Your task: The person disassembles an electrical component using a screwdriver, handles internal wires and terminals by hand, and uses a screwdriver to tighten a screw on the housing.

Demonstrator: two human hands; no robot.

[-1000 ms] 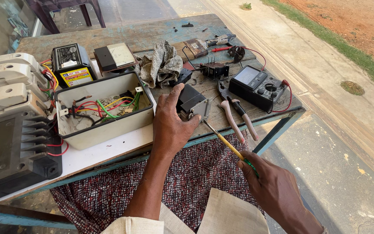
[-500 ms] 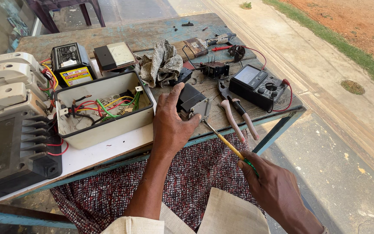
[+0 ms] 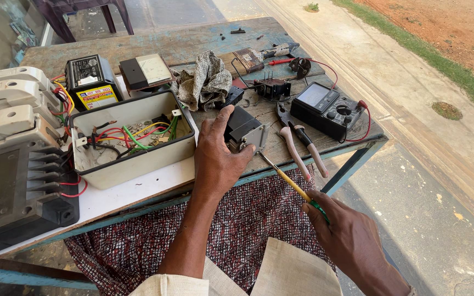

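Head view: left hand point(image 3: 218, 159) clamped over the small black block-shaped component with a grey metal bracket point(image 3: 243, 129), at the front edge of the weathered wooden table point(image 3: 182, 46). Right hand point(image 3: 352, 241) grasps the yellow-shafted, green-handled screwdriver point(image 3: 286, 178), tip touching the bracket. Change since half a second ago: none; both hands unmoved, tip seated. Nearby: pink-handled pliers point(image 3: 297, 145), black analogue multimeter point(image 3: 325, 109), open white plastic enclosure with coloured wires point(image 3: 133, 140).

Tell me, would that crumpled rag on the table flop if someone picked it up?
Probably yes: the rag lies in soft, bunched folds, so it looks limp. It likely weighs little for its size and won't roll. It seems to rest partly on a small black part, which it might nudge.
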